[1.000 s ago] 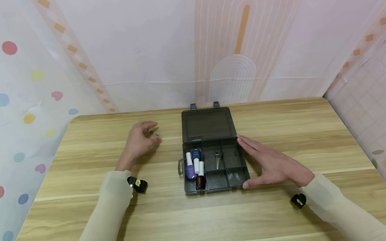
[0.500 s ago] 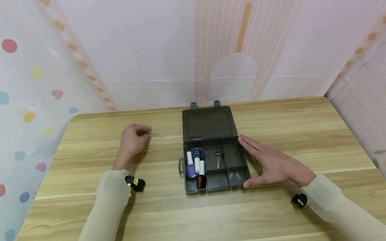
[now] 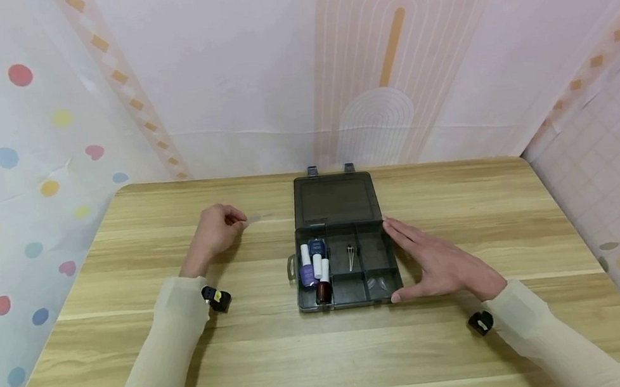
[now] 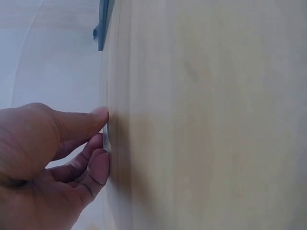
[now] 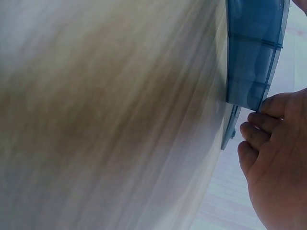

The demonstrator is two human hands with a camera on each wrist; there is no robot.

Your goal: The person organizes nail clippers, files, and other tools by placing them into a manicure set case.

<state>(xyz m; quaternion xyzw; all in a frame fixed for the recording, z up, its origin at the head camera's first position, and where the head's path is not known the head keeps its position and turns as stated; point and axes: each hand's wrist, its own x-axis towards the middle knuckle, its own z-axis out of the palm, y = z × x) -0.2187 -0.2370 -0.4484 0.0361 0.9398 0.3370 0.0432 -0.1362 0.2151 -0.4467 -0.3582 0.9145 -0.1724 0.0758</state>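
Observation:
At the back left of the table, my left hand [image 3: 219,229] pinches the end of a thin, translucent flat piece [image 3: 253,218] between thumb and fingertips. A narrower, faint tip points right, toward the box. In the left wrist view only a grey sliver [image 4: 105,138] shows between the fingertips. An open, dark see-through compartment box [image 3: 350,290] lies in the middle, lid back. My right hand [image 3: 435,265] rests along its right side, fingers at the back corner and thumb at the front. Inside are purple [image 3: 308,275], blue [image 3: 317,246] and dark red [image 3: 324,292] nail polish bottles.
A slim metal clip-like item [image 3: 350,258] lies in a middle compartment, and small clear pieces [image 3: 378,284] in the front right one. The box's handle [image 3: 290,267] sticks out left. Behind the wooden table [image 3: 330,370] hangs a patterned cloth [image 3: 235,87].
My left hand has drawn back to the left, and the translucent piece now shows beyond its fingertips. The right hand and the box have stayed in place.

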